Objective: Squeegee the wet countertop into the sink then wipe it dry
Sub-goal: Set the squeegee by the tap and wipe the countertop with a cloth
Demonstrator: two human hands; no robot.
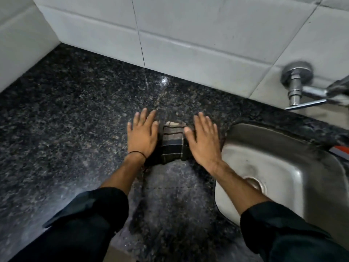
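A dark checked cloth [172,142] lies folded on the black speckled granite countertop [75,114], just left of the steel sink [279,163]. My left hand [142,134] presses flat on the cloth's left edge, fingers spread. My right hand [203,138] presses flat on its right edge, beside the sink rim. Behind the cloth a wet streak [160,91] shines on the stone toward the wall. Nearer me the stone shows a duller wiped band [170,186].
White wall tiles [188,35] close off the counter at the back and on the left. A chrome tap [296,84] sticks out of the wall above the sink. Something orange [340,149] shows at the right edge behind the sink.
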